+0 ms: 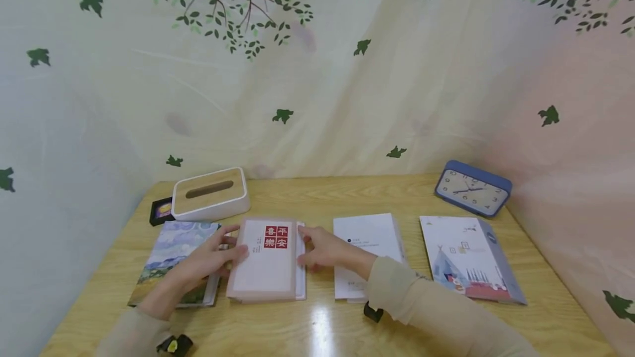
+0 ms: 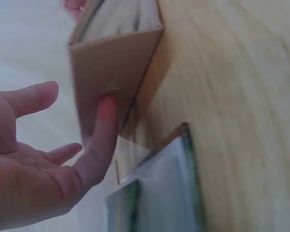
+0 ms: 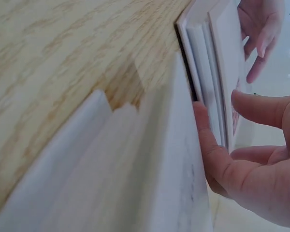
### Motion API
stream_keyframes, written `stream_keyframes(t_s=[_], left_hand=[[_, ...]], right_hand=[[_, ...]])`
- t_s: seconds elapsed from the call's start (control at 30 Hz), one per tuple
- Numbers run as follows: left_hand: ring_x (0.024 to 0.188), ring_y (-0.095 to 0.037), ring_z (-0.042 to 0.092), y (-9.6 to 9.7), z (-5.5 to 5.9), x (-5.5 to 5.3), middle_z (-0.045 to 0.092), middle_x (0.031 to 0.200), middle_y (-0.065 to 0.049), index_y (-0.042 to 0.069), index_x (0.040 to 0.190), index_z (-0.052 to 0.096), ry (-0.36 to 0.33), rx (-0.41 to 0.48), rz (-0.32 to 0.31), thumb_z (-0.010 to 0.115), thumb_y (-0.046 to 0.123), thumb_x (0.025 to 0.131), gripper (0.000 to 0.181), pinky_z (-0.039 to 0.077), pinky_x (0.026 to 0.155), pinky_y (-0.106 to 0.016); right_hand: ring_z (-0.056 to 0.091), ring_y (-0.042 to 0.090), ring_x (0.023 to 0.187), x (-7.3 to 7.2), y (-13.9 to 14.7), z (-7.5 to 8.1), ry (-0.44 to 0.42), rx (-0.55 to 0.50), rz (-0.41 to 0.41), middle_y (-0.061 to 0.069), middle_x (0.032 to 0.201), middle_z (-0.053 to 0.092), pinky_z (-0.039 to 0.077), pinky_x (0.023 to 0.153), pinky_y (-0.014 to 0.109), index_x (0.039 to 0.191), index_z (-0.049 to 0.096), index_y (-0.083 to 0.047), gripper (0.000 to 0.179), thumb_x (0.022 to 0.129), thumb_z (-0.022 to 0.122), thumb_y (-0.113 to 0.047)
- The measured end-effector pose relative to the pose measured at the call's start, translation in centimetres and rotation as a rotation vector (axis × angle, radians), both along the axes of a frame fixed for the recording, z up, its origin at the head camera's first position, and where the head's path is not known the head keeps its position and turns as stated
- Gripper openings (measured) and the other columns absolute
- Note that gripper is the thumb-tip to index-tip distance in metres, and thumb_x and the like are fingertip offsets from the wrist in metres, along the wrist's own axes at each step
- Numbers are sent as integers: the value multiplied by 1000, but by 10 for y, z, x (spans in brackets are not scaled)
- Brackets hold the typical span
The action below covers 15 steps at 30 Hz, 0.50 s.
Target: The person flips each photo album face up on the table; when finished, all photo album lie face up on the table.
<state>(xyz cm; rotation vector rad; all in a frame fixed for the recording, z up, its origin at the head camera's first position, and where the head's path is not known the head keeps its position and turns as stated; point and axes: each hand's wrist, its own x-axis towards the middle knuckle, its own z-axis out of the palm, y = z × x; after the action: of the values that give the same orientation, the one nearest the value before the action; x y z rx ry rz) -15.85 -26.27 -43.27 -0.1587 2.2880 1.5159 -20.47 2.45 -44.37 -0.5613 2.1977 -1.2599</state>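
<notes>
A thick pale pink notebook with a red block of white characters lies on the table in front of me. My left hand is at its left side. In the left wrist view one finger presses the plain spine, while the thumb stands off from it. At the opposite side, my right hand touches the page edge. A right fingertip meets the lower cover in the right wrist view, with the thumb beside the upper cover.
Left of it lies a painted-landscape book; to the right are a white book and a tent-picture book. Behind stand a tissue box, a small black-framed item and a blue clock. A leaf-print curtain hangs behind the table.
</notes>
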Motion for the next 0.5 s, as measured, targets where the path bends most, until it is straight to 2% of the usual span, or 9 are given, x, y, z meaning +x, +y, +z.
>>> stream_keyframes(t_s=[0.07, 0.17, 0.27, 0.4, 0.5], left_hand=[[121, -39, 50, 0, 6, -1, 35, 148, -25, 13, 160, 22, 12, -48, -24, 70, 37, 97, 82, 55, 84, -45], [135, -45, 39, 2, 15, -1, 27, 156, -24, 14, 161, 22, 29, -118, -54, 70, 42, 96, 85, 47, 98, -55], [144, -48, 26, 5, 23, -2, 21, 161, -22, 13, 161, 22, 60, -158, -90, 68, 44, 97, 85, 33, 109, -66], [147, -49, 16, 14, 34, -5, 17, 164, -23, 12, 161, 22, 142, -167, -155, 68, 44, 97, 85, 23, 112, -72], [148, -47, 18, 25, 42, -5, 17, 165, -20, 16, 161, 22, 177, -155, -188, 69, 47, 96, 87, 24, 111, -72]], right_hand=[[67, 24, 69, -1, 3, 2, 1, 6, 7, 21, 133, 54, 59, 67, 34, 157, 29, 3, 81, 91, 75, -4], [68, 24, 78, -2, 8, 6, -16, 0, 15, 21, 139, 52, 59, 73, 34, 157, 31, 1, 77, 93, 74, -10], [69, 26, 98, -3, 15, 13, -53, -39, 17, 20, 145, 50, 59, 82, 36, 156, 34, 0, 73, 96, 72, -14], [60, 30, 123, -3, 28, 24, -61, -107, 49, 20, 150, 47, 56, 93, 39, 156, 33, 2, 69, 99, 67, -16], [57, 30, 127, -2, 41, 33, -15, -126, 75, 19, 151, 47, 52, 99, 39, 157, 31, 1, 69, 101, 65, -18]])
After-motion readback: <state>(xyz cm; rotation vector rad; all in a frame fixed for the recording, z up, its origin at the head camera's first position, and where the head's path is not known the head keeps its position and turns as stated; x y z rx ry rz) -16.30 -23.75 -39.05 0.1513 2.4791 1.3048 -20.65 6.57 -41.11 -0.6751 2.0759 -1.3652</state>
